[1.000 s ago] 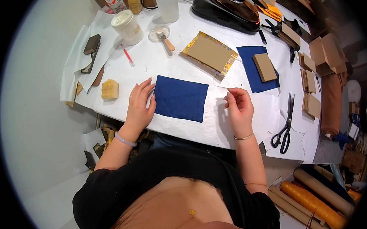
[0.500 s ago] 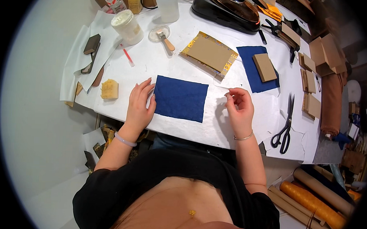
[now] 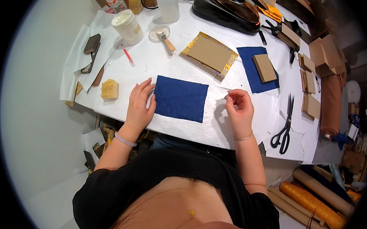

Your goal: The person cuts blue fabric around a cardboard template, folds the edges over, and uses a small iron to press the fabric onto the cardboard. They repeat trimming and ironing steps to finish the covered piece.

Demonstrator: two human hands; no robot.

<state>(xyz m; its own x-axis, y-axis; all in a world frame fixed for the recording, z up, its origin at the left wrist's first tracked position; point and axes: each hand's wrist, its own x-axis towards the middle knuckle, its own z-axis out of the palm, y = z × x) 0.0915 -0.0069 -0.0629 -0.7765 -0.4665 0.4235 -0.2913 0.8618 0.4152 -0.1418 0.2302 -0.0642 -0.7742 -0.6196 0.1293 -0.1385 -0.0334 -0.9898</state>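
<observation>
Your table (image 3: 247, 129) is covered in white paper, and the blue sheet (image 3: 180, 98) lies flat on it between your hands. Your left hand (image 3: 140, 105) rests beside the sheet's left edge, fingers together and flat, touching it. Your right hand (image 3: 238, 108), to the sheet's right and apart from it, curls with fingertips pinched, perhaps on something too small to tell. Beyond that hand sits a board (image 3: 211, 54) already wrapped; this sheet looks bare, unglued. Since the earlier frame, almost nothing differs.

Sheet (image 3: 180, 98) lies on table (image 3: 199, 129), scissors (image 3: 285, 126) right.
</observation>
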